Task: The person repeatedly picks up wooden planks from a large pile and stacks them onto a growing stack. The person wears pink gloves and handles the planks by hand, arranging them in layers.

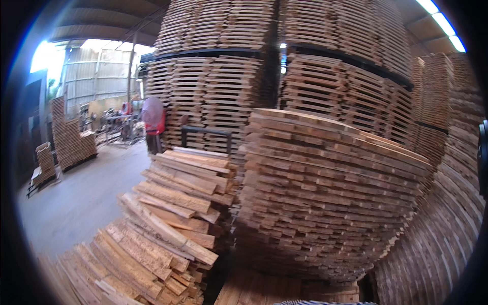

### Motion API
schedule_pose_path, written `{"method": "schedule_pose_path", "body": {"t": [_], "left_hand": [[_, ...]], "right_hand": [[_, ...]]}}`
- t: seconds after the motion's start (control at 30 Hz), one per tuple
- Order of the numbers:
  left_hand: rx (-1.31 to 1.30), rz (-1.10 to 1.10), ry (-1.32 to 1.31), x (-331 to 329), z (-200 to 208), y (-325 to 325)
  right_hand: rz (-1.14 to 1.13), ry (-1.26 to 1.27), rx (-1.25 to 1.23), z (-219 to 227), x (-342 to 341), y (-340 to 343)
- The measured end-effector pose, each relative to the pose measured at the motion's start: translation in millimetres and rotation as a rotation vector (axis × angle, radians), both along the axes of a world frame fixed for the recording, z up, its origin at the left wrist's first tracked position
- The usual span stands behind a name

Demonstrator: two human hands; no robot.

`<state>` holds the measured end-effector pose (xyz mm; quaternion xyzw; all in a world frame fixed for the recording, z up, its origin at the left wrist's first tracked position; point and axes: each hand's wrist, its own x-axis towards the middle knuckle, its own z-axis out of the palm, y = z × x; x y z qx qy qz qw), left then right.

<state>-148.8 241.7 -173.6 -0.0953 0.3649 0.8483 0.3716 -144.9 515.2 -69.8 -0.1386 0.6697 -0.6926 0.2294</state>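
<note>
Neither of my hands shows in the head view; only a strip of striped cloth appears at the lower edge. In front of me to the left lies a loose pile of rough wooden planks, some of them crossing at odd angles. Beside it on the right rises a neat stack of boards, layered with gaps, its top a little uneven. Low down, between the pile and the stack, is a flat wooden surface.
Tall stacks of spaced boards on dark bearers tower behind. Another high stack curves along the right. At the far left, smaller stacks stand on a pale floor. Something red and pale purple stands near machinery.
</note>
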Motion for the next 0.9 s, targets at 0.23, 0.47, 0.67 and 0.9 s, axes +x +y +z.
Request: {"method": "schedule_pose_path", "body": {"t": [0.23, 0.47, 0.67, 0.9], "left_hand": [[-0.059, -0.154, 0.106, 16, -17, 47], [-0.383, -0.248, 0.564, 2, 95, 163], [-0.182, -0.052, 0.521, 19, 96, 259], [-0.288, -0.736, 0.642, 42, 62, 274]], "right_hand": [[-0.211, 0.193, 0.268, 114, 107, 41], [-0.505, 0.192, 0.212, 163, 161, 109], [-0.89, 0.27, -0.015, 116, 164, 164], [-1.224, 0.235, 0.372, 40, 223, 159]]}}
